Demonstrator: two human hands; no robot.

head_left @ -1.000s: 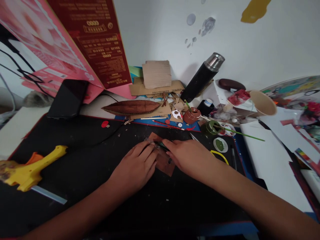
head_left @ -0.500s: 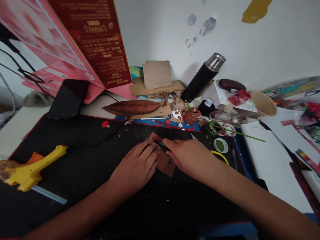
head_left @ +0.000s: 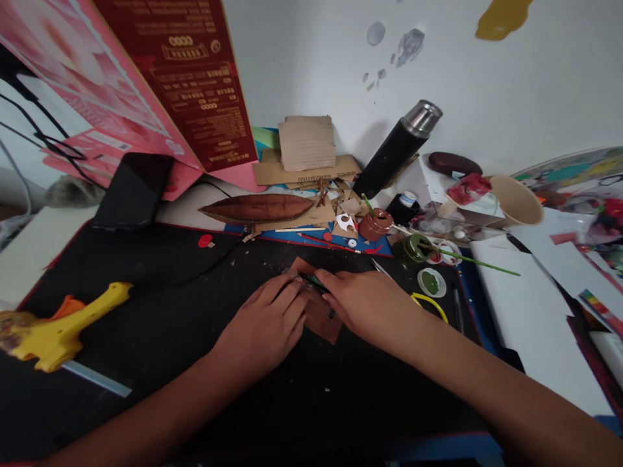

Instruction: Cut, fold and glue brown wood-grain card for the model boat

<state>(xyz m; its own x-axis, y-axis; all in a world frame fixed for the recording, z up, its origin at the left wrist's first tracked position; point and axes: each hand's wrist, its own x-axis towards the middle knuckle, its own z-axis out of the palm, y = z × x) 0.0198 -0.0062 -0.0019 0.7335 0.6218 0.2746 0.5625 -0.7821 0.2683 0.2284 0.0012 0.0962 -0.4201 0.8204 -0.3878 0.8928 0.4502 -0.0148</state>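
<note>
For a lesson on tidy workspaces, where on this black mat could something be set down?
Bare mat lies between the yellow glue gun and left forearm; another patch, with specks, between the brown sheet and near edge. Crowded: around the back edge, with cardboard scraps and paint jars.

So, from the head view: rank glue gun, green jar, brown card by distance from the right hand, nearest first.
1. Brown card: partly beneath the right hand.
2. Green jar: beyond the hand, slightly to its right.
3. Glue gun: far left, past the left hand.
</note>
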